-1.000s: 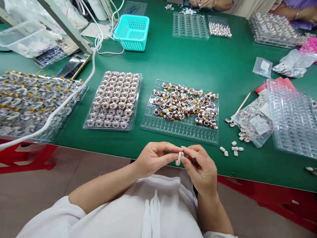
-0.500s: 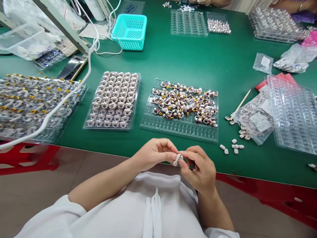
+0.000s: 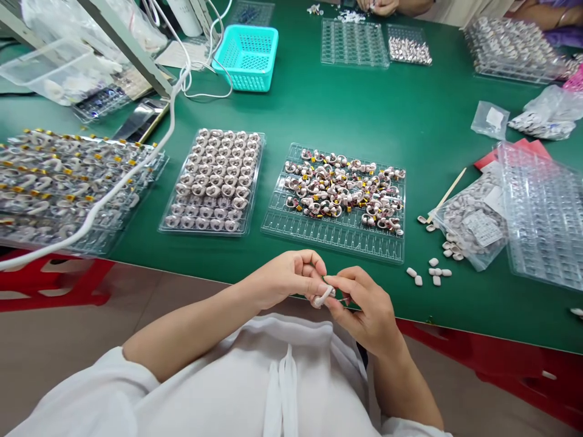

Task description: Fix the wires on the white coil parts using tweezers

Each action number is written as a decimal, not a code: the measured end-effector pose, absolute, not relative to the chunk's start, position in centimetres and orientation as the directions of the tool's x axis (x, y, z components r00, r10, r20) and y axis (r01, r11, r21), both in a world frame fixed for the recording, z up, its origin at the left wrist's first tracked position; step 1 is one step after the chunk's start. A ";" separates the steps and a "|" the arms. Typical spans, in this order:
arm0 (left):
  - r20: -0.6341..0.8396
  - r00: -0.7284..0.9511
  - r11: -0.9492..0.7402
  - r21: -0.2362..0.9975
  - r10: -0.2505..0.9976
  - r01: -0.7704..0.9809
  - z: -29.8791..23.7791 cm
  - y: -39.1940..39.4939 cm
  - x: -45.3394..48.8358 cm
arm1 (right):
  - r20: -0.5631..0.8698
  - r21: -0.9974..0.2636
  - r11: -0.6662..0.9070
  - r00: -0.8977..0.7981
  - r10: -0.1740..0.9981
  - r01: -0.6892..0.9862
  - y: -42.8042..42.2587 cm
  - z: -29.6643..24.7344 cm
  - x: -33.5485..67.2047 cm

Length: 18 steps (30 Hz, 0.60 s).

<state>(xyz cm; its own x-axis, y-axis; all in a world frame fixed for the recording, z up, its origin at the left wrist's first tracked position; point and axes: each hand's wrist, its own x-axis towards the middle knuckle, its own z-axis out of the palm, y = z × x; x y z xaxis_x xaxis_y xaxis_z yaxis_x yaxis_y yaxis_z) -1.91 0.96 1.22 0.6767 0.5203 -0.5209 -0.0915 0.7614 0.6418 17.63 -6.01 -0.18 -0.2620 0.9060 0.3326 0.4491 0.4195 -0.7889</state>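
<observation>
My left hand (image 3: 286, 276) and my right hand (image 3: 364, 306) meet at the near edge of the green table (image 3: 364, 115), just above my lap. Both pinch one small white curved part (image 3: 322, 296) between thumbs and fingertips. Straight ahead lies a clear tray (image 3: 334, 233) with a loose heap of ring-like parts with yellow tabs. Left of it, a second clear tray (image 3: 214, 179) holds the pinkish parts in neat rows. Several small white pieces (image 3: 430, 271) lie loose on the table to the right of my hands.
A stack of filled trays (image 3: 68, 182) sits at the left under a white cable (image 3: 136, 170). At the right are an empty clear tray stack (image 3: 544, 212), a bag of parts (image 3: 469, 221) and a wooden stick (image 3: 444, 195). A teal basket (image 3: 249, 57) and another person's hands (image 3: 380, 6) are at the far side.
Both hands have dropped slightly toward my lap. The white part has turned from upright to lying slanted between the fingertips.
</observation>
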 end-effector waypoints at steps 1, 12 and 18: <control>-0.522 0.682 0.763 0.641 0.512 -0.083 1.4 1.0 -1.9 | 0.333 -0.785 0.429 -0.279 0.900 0.447 -6.0 -0.1 17.7; -0.178 0.643 0.362 0.917 0.745 -0.166 1.1 0.2 -2.1 | 0.257 -0.936 0.287 -0.159 0.953 0.206 -6.7 -1.1 17.1; 0.203 0.674 -0.103 0.977 0.710 -0.186 -0.1 -0.5 -1.6 | 0.305 -0.940 0.301 0.002 0.952 0.158 -7.6 -2.5 15.6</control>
<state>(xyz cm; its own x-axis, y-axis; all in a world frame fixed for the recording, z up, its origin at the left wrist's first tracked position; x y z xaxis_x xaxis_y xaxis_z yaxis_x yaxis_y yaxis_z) -1.57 -0.52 -0.07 0.6744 0.7099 0.2032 -0.1864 -0.1026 0.9771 15.57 -7.65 -2.50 0.0018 0.9522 0.3054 0.1581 0.3013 -0.9403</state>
